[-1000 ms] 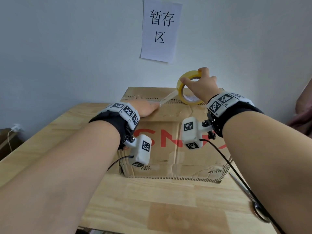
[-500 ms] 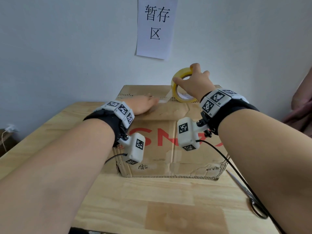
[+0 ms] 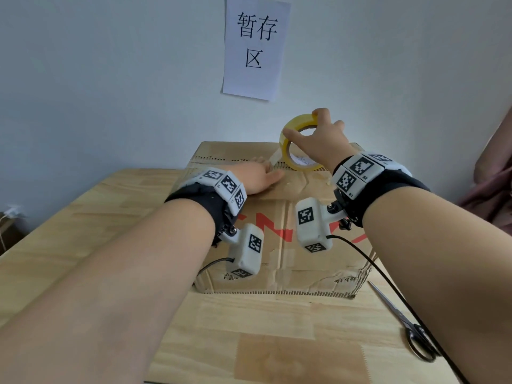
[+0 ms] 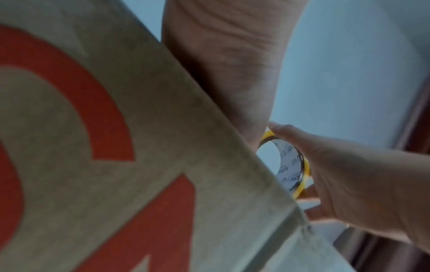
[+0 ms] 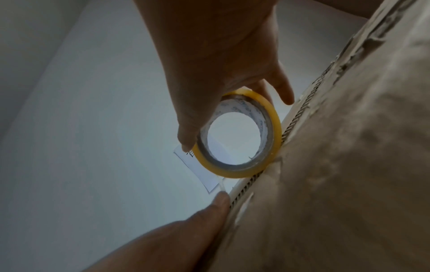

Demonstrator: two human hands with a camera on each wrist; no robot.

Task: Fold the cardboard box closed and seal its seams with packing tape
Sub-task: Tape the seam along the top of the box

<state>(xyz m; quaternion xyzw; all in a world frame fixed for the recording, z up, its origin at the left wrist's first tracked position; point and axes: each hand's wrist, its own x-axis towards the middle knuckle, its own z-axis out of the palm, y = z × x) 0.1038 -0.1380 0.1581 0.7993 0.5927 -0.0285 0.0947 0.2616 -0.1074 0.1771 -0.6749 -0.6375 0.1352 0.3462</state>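
The brown cardboard box with red letters (image 3: 279, 225) stands on the light wooden table (image 3: 249, 328), straight ahead of me at 12 o'clock, its flaps already folded down. I am in the step of taping the top seam, which runs from 9 to 3 o'clock along the far part of the lid.

My right hand (image 3: 318, 145) grips the yellow roll of clear packing tape (image 3: 297, 145), thumb and fingers curled around the ring, which stands on its edge and touches the seam. My left hand (image 3: 257, 177) lies flat on the lid, fingers straight, and its fingertips (image 5: 220, 199) press the free end of the tape onto the cardboard, just beside the roll at its 9 o'clock side.

I judge the sealing is only beginning. The next move asks me to pull the roll toward 3 o'clock, keeping the strip tight and centred over the gap. The black-handled scissors (image 3: 415, 339) wait at 4 o'clock for cutting.
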